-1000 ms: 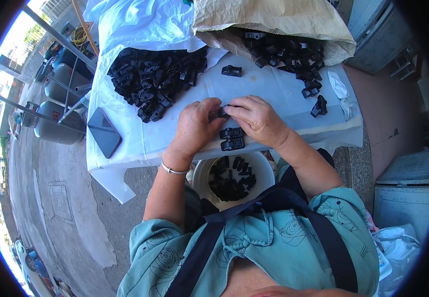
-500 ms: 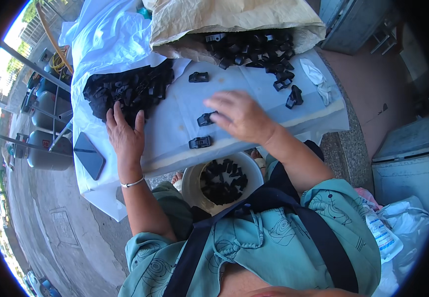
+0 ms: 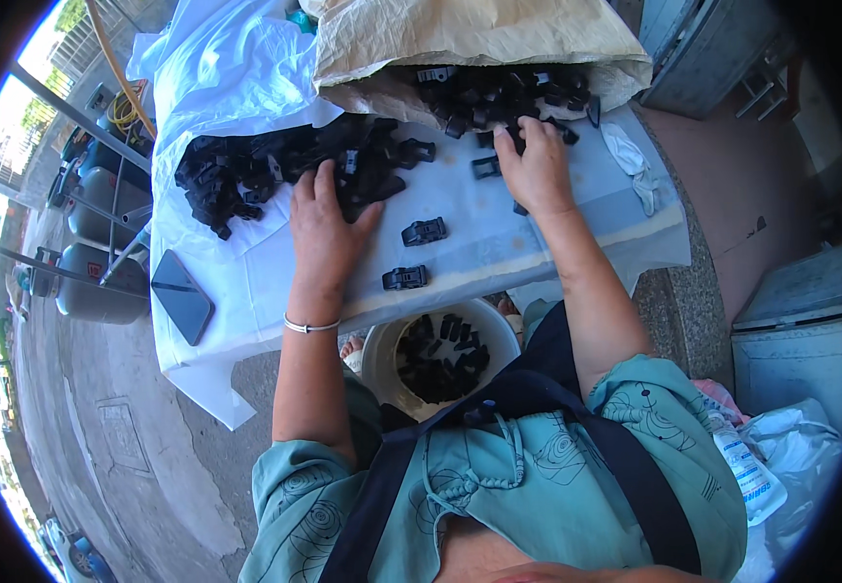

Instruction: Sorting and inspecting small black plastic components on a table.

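Observation:
My left hand [image 3: 327, 233] lies with fingers stretched over the right part of a heap of small black plastic buckles [image 3: 236, 170]. Its thumb is spread apart, and the fingertips touch the pieces. At the mouth of a brown paper bag [image 3: 479, 34], my right hand [image 3: 539, 173] reaches onto loose black buckles, thumb and fingers apart. Whether a piece is under its fingertips is hidden. A single buckle [image 3: 425, 230] rests between the hands, and another buckle [image 3: 405, 278] sits nearer the table's front edge. More buckles [image 3: 499, 92] fill the bag's opening.
Below the table edge stands a white bucket [image 3: 374, 364] holding several black pieces. A dark phone [image 3: 182, 296] lies at the table's left edge, a white cloth glove [image 3: 627, 155] at its right. White plastic sheeting [image 3: 217, 68] covers the back left.
My left hand has moved right, and the heap has spread rightward with it. My right hand has gone from the single buckles to the pieces by the bag's mouth.

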`<action>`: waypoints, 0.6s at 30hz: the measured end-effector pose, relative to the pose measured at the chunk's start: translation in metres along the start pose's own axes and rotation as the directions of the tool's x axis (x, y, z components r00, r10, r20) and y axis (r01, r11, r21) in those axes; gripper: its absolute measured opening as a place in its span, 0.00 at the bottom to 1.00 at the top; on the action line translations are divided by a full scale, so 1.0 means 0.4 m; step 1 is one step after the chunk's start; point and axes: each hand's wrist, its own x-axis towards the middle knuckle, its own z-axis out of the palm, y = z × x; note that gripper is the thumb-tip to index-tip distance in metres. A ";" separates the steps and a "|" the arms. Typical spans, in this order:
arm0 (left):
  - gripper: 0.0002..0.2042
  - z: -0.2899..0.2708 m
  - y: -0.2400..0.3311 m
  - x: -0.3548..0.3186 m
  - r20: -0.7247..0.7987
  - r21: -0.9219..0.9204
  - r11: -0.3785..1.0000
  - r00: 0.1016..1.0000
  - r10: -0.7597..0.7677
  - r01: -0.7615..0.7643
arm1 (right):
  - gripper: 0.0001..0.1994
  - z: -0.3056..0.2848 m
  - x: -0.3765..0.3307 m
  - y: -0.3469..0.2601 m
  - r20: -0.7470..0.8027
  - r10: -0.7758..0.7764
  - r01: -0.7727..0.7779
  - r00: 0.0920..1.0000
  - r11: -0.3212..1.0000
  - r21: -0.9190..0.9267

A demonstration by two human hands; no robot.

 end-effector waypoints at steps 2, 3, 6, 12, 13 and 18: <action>0.39 0.000 0.025 0.000 0.015 -0.032 0.999 1.000 0.010 -0.009 | 0.17 0.018 -0.008 -0.036 -0.061 -0.040 0.041 0.997 0.999 0.022; 0.38 -0.005 0.040 -0.001 -0.007 0.057 0.996 0.998 0.068 -0.067 | 0.16 0.019 -0.008 -0.054 -0.052 -0.007 0.013 0.999 0.994 0.109; 0.33 -0.029 0.092 -0.010 -0.069 0.190 0.968 0.981 0.183 -0.167 | 0.12 0.010 -0.007 -0.063 -0.069 0.004 0.010 0.998 0.980 0.201; 0.24 -0.045 0.166 -0.075 0.149 -0.331 0.885 0.908 0.391 -0.327 | 0.07 -0.107 -0.035 -0.104 0.084 -0.342 0.291 0.936 0.885 0.363; 0.24 -0.047 0.163 -0.083 0.149 -0.324 0.889 0.911 0.386 -0.323 | 0.10 -0.116 -0.038 -0.117 0.118 -0.467 0.426 0.876 0.866 0.261; 0.22 -0.085 0.160 -0.102 0.344 -0.571 0.785 0.798 0.494 -0.240 | 0.20 -0.081 -0.081 -0.127 0.387 -0.469 0.480 0.794 0.874 0.074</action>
